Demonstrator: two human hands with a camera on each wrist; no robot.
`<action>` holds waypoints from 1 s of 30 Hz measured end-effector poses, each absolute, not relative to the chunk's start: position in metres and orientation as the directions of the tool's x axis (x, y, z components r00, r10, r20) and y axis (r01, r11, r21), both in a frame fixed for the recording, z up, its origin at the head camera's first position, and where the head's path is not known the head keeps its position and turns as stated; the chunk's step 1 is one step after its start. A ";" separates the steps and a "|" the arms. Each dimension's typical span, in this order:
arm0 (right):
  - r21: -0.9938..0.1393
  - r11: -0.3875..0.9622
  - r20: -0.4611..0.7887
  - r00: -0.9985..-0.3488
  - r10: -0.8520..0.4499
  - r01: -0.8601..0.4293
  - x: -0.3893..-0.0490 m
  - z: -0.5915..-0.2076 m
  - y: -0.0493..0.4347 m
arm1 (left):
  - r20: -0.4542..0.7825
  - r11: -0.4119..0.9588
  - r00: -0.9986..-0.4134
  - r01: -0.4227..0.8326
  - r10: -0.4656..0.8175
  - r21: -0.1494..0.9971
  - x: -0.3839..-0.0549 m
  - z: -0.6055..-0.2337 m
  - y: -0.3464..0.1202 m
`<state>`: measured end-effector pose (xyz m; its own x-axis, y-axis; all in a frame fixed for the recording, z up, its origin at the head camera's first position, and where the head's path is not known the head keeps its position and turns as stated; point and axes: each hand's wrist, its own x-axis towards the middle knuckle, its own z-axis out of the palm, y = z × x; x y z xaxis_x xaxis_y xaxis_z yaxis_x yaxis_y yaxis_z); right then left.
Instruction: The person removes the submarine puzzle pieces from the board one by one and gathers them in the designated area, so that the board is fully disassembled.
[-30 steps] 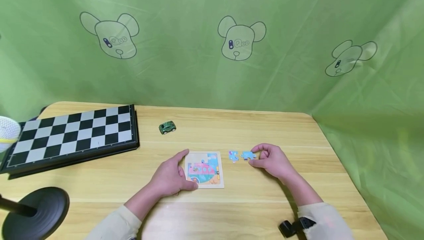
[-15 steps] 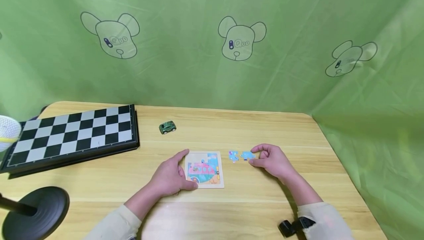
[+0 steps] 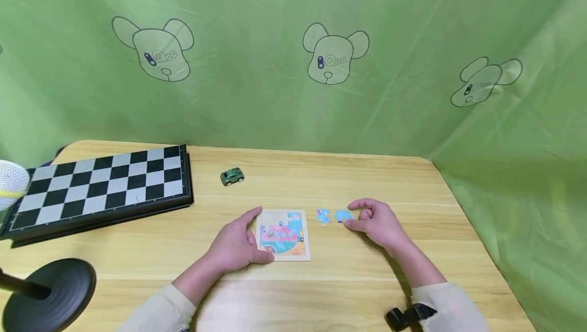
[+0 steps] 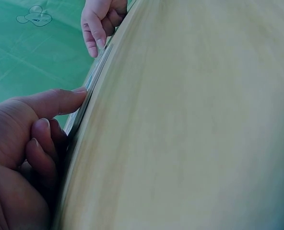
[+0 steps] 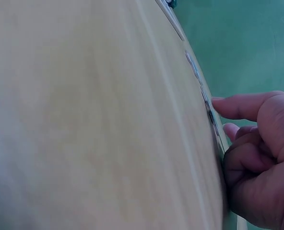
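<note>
Cream-coloured left sleeve [image 3: 158, 311], matching right sleeve [image 3: 451, 309] with a faint pinkish patch, black strap [image 3: 419, 311] around its cuff, small black boxy device [image 3: 396, 318] on the strap, bare left hand [image 3: 235, 245], bare right hand [image 3: 378, 223].

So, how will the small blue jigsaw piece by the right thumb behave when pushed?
Lying flat, the small blue jigsaw piece would probably slide, not tip. It looks small and thin, so it is likely light.

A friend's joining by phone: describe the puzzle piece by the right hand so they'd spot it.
On the table, find the square puzzle tray beside the left hand. Right of it, past another loose piece, lies the blue puzzle piece. Unlike that neighbour, it has the right hand at its edge.
</note>
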<state>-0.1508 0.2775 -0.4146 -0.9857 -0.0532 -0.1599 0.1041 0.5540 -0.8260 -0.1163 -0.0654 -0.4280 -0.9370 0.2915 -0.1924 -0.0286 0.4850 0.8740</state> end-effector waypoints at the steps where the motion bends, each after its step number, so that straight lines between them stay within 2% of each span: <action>1: -0.828 0.551 -0.156 -0.986 -0.051 0.103 -0.150 -0.415 0.276 | -0.193 0.487 -0.937 -0.028 0.291 0.873 -0.116 -0.428 -0.065; 13: -0.857 0.515 -0.092 -0.983 -0.160 -0.004 -0.139 -0.414 0.238 | -0.189 0.497 -0.938 -0.021 0.291 0.868 -0.118 -0.429 -0.065; 21: -0.880 0.474 -0.092 -0.964 -0.248 -0.038 -0.134 -0.418 0.213 | -0.187 0.502 -0.939 -0.018 0.287 0.865 -0.117 -0.430 -0.065; 30: -0.860 0.502 -0.077 -0.947 -0.311 -0.095 -0.134 -0.418 0.190 | -0.198 0.512 -0.938 -0.025 0.286 0.859 -0.118 -0.428 -0.065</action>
<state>-0.1338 0.1905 -0.4179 -0.9474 -0.3106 -0.0766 -0.0951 0.5020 -0.8596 -0.1175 -0.0651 -0.4280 -0.9375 0.2862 -0.1978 -0.0251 0.5116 0.8589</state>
